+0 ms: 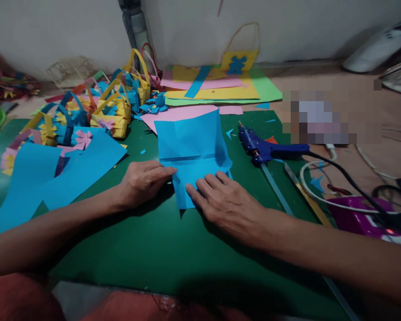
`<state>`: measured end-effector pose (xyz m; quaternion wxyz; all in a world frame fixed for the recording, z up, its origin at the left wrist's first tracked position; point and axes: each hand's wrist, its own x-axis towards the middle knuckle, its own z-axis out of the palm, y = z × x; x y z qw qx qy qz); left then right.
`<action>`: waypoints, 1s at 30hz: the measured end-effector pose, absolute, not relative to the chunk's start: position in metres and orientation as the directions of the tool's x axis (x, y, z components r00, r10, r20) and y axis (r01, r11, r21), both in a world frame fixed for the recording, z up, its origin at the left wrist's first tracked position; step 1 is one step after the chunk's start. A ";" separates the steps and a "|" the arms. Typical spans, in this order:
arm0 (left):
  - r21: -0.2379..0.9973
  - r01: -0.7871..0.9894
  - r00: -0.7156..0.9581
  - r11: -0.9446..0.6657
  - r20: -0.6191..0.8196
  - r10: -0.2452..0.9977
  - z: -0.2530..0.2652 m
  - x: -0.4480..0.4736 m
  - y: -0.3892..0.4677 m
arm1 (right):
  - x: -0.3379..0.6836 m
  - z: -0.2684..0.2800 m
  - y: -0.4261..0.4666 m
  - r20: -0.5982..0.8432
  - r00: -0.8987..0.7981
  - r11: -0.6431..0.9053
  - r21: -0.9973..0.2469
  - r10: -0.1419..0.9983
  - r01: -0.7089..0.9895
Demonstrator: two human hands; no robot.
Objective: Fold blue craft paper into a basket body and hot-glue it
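Observation:
A sheet of blue paper [189, 140] with crease lines lies in front of me, its far part bent upward. My left hand [145, 180] is closed at the sheet's left edge, index finger on top and thumb side hidden. On the near right part of the paper rests my right hand [223, 196], palm down, with its fingers bent a little and apart, pressing the sheet. To the right of the paper, a blue glue gun [263, 145] lies on its side with a long glue stick [276, 189] out of its back.
The green board [147, 249] carries larger blue sheets [76, 174] at left. Behind them stand several small paper baskets [115, 111]. Coloured sheets [217, 96] and a yellow paper bag [239, 62] are at the back. A cutter [305, 196], cables [347, 176] and a purple box [357, 218] are at right.

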<state>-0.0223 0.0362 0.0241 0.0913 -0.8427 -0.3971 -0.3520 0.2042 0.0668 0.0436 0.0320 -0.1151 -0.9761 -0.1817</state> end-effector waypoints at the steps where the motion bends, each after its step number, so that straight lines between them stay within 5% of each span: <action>1: 0.127 0.736 0.427 -0.665 0.675 0.601 0.024 -0.019 0.037 | 0.205 0.043 0.066 0.110 -0.972 0.902 0.363 0.207 0.233; 7: 0.112 0.741 0.419 -0.662 0.693 0.587 0.021 -0.010 0.041 | 0.207 0.044 0.060 0.140 -0.968 0.889 0.384 0.209 0.247; 18: -0.120 0.653 0.661 -0.747 0.571 0.486 0.026 -0.008 0.038 | 0.209 0.049 0.062 0.072 -0.984 0.920 0.351 0.160 0.176; 30: -0.155 0.797 0.527 -0.584 0.653 0.544 0.021 -0.016 0.037 | 0.208 0.036 0.063 0.136 -0.985 0.962 0.238 0.107 0.137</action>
